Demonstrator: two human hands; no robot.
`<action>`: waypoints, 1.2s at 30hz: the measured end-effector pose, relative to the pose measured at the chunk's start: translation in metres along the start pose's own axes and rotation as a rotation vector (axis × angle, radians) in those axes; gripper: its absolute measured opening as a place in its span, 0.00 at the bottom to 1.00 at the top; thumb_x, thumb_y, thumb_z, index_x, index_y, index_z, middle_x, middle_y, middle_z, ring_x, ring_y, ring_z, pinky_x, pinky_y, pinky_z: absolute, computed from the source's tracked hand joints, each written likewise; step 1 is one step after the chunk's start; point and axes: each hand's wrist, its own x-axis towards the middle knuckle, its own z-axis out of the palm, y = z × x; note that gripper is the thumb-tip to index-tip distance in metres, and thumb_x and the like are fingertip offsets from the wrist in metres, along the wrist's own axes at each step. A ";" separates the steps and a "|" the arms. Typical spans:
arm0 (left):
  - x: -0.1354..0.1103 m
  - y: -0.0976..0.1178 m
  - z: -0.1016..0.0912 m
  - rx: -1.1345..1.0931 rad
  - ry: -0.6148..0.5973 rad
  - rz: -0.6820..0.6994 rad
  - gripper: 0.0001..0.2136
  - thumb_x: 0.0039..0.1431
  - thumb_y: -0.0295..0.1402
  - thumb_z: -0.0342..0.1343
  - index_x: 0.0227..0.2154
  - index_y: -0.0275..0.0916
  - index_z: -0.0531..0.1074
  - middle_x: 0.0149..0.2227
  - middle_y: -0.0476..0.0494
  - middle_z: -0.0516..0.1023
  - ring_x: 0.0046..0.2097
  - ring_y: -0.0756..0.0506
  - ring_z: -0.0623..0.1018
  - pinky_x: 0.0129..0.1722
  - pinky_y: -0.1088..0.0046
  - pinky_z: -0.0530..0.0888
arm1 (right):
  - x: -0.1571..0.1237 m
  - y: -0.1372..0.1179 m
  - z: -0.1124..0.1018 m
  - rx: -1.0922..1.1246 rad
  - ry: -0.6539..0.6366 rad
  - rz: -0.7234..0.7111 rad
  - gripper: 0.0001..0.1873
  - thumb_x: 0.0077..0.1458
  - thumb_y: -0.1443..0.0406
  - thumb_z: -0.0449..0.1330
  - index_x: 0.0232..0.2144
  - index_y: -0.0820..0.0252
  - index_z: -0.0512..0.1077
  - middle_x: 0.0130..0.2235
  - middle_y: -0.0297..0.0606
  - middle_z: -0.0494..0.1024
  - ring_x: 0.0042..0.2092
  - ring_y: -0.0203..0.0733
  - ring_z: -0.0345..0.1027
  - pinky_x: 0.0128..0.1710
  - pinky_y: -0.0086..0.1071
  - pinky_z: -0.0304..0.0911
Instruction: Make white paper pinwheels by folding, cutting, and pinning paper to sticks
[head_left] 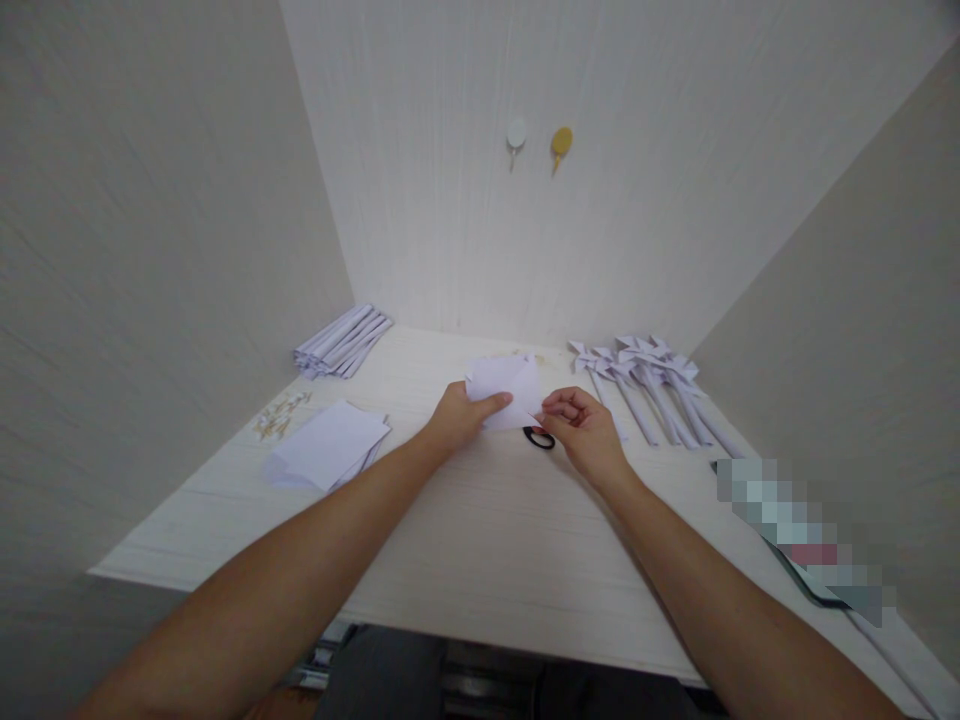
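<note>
My left hand (pixel 459 417) grips a folded white paper piece (pixel 504 385) over the middle of the white table (pixel 487 540), thumb on top of it. At the paper's lower right corner my right hand (pixel 585 430) pinches the same piece with curled fingers. Just below the paper, between my hands, a black scissors handle (pixel 539 438) lies on the table, partly hidden.
A stack of white paper sheets (pixel 328 447) lies at the left, with small gold pins (pixel 281 416) beside it. Rolled paper sticks (pixel 343 342) sit at the back left. Several finished paper pinwheels (pixel 649 385) lie at the right. Two wall hooks (pixel 538 142) hang above. A blurred flat object (pixel 806 535) rests at the right edge.
</note>
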 end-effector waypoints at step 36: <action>0.001 -0.002 0.000 -0.005 -0.020 0.000 0.22 0.40 0.40 0.73 0.39 0.33 0.82 0.44 0.31 0.85 0.46 0.34 0.83 0.47 0.60 0.78 | -0.002 -0.004 0.002 0.044 0.020 0.034 0.19 0.35 0.59 0.76 0.29 0.56 0.74 0.23 0.28 0.77 0.25 0.36 0.70 0.31 0.35 0.74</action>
